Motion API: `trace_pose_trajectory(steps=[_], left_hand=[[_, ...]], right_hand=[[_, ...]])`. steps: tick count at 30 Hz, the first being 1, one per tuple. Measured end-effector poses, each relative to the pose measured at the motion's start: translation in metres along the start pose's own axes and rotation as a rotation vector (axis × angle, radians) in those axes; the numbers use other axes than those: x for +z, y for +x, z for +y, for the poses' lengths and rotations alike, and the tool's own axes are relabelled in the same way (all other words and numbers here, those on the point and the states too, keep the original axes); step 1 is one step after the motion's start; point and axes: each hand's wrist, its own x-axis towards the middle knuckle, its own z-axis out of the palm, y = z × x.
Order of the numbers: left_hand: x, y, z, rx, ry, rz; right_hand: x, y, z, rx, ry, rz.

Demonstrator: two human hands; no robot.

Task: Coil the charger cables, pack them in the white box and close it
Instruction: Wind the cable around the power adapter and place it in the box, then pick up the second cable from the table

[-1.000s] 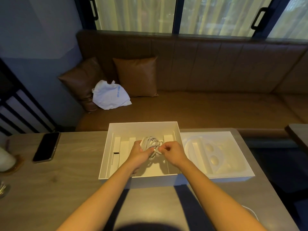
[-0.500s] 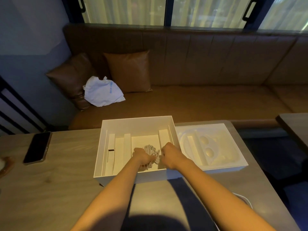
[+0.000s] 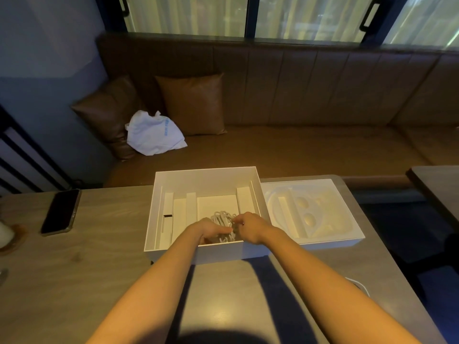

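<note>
Just below centre frame, curled fingers (image 3: 239, 221) of the left hand (image 3: 211, 230) and right hand (image 3: 251, 230) grip a coiled cable (image 3: 223, 218), white and loosely looped, inside the white box (image 3: 206, 177), near its lower wall between cardboard dividers. A moulded white tray (image 3: 347, 235) with rounded hollows lies against the box's right side on the grey wood-grain table (image 3: 94, 269). A dark phone (image 3: 60, 212) lies at left; a second white cable (image 3: 360, 286) curls at lower right. Blue print on the crumpled white bag (image 3: 151, 135), upper left on the brown leather bench (image 3: 298, 150), is too blurred to read.
</note>
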Motion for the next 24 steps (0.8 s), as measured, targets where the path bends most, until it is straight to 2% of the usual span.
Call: trace_pose_trajectory(steps=[3, 6, 8, 10, 12, 14, 16, 20, 22, 24], left_hand=[[-0.005, -0.003, -0.002, -0.001, -0.092, 0.078], [-0.005, -0.008, 0.007, 0.123, -0.032, 0.280], [0.005, -0.019, 0.018, 0.316, -0.029, 0.454], [0.025, -0.039, 0.031, 0.560, -0.151, 0.528], [0.055, -0.060, 0.040, 0.816, -0.161, 0.526], [0.091, -0.074, 0.042, 1.027, -0.035, 0.432], [0.130, -0.075, 0.039, 1.110, 0.123, 0.253], [0.201, -0.060, 0.023, 0.920, 0.414, -0.143], [0.228, -0.048, 0.008, 0.853, 0.614, -0.225], [0.246, -0.037, -0.008, 0.834, 0.788, -0.249]], right_hand=[[-0.002, -0.006, 0.001, -0.020, 0.088, 0.073], [-0.011, -0.019, 0.004, -0.096, 0.295, 0.202], [-0.022, -0.030, 0.011, -0.146, 0.447, 0.380], [-0.034, -0.046, 0.024, -0.125, 0.590, 0.607], [-0.044, -0.064, 0.048, -0.065, 0.673, 0.797], [-0.044, -0.083, 0.083, 0.044, 0.653, 0.876], [-0.032, -0.102, 0.124, 0.188, 0.570, 0.818], [0.021, -0.148, 0.187, 0.406, 0.369, 0.471], [0.049, -0.168, 0.203, 0.500, 0.284, 0.302], [0.072, -0.185, 0.207, 0.547, 0.289, 0.228]])
